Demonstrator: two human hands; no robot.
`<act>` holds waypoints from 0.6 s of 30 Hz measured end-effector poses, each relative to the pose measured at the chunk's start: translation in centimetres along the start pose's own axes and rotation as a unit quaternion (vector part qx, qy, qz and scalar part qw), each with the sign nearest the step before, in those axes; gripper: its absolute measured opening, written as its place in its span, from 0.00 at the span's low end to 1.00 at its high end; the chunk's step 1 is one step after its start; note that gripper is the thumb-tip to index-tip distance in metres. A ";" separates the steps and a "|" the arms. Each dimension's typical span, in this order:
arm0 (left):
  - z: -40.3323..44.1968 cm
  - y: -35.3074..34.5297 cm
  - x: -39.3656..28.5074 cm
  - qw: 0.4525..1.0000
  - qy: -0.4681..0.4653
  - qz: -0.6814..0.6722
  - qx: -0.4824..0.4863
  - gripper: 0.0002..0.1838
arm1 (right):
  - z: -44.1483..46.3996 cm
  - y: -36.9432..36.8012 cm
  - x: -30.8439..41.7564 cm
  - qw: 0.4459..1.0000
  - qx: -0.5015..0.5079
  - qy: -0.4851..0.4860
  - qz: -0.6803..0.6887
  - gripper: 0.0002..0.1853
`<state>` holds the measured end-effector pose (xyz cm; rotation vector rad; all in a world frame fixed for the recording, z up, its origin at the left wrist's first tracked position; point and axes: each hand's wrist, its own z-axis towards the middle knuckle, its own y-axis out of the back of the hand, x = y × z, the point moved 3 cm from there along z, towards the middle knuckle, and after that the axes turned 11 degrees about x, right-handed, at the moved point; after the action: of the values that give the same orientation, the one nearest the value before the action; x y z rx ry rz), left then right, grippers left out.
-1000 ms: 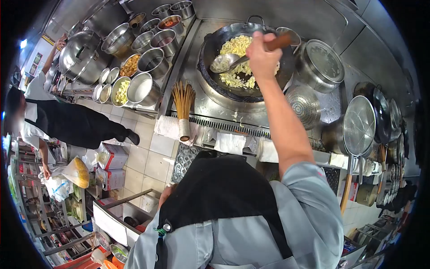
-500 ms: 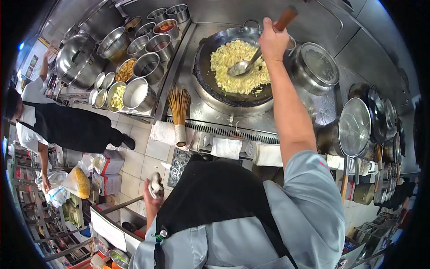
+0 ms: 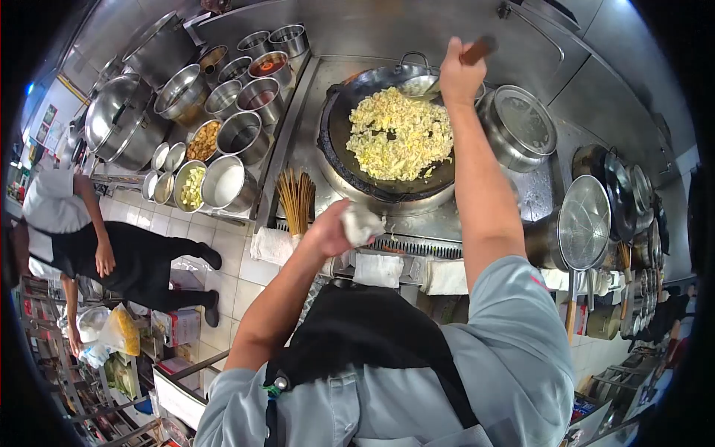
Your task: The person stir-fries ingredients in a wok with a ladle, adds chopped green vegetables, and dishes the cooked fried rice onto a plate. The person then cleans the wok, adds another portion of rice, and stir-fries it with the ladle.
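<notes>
My right hand (image 3: 459, 72) is wrapped round the wooden handle of a ladle (image 3: 478, 50). The ladle's bowl is at the back of the black wok (image 3: 337, 123), beyond the food. Yellow and white chopped food, which looks like egg and rice (image 3: 402, 138), is spread over the wok's bottom. In front of the wok, my left hand (image 3: 329, 231) is closed on a crumpled white cloth (image 3: 360, 223). Just left of that hand a bamboo brush (image 3: 296, 201) stands at the stove's front edge.
Metal containers (image 3: 242, 138) of ingredients line the left counter. A lidded pot (image 3: 521, 127) sits right of the wok, with a mesh strainer (image 3: 585, 222) farther right. Folded cloths (image 3: 377, 270) lie along the front rail. Another person (image 3: 130, 257) stands at the left.
My left hand has come up from low on the left to the wok's front with the cloth. The ladle's bowl has moved from the food to the wok's back. The other person has shifted.
</notes>
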<state>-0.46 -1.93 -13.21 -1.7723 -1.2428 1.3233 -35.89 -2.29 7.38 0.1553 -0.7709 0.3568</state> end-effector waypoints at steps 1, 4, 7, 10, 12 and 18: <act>2.0 -0.4 0.2 0.999 0.024 0.010 -0.022 0.29 | -1.0 -0.3 -3.3 1.000 0.006 -0.001 -0.004 0.15; 7.5 -0.2 0.9 0.999 0.043 -0.003 0.006 0.27 | 0.6 -1.2 -3.4 0.997 0.064 -0.044 0.010 0.15; 10.7 0.3 1.7 0.992 -0.009 0.066 -0.111 0.20 | 2.7 -2.0 2.0 0.993 0.057 -0.096 0.044 0.14; 12.5 2.4 2.6 0.969 -0.108 0.105 -0.195 0.15 | 0.0 -3.6 2.7 0.980 0.019 -0.057 0.191 0.15; 11.2 1.2 2.3 0.919 -0.195 0.199 -0.279 0.13 | -1.3 -4.5 -0.5 0.991 0.036 -0.051 0.121 0.16; 10.0 2.6 1.1 0.906 -0.238 0.197 -0.289 0.15 | -1.1 -4.1 4.9 0.986 0.058 -0.070 0.139 0.18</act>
<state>-8.97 -2.63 -19.09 -2.2806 -1.7432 1.8347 -30.39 -4.57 10.07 0.1839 -0.9141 0.6612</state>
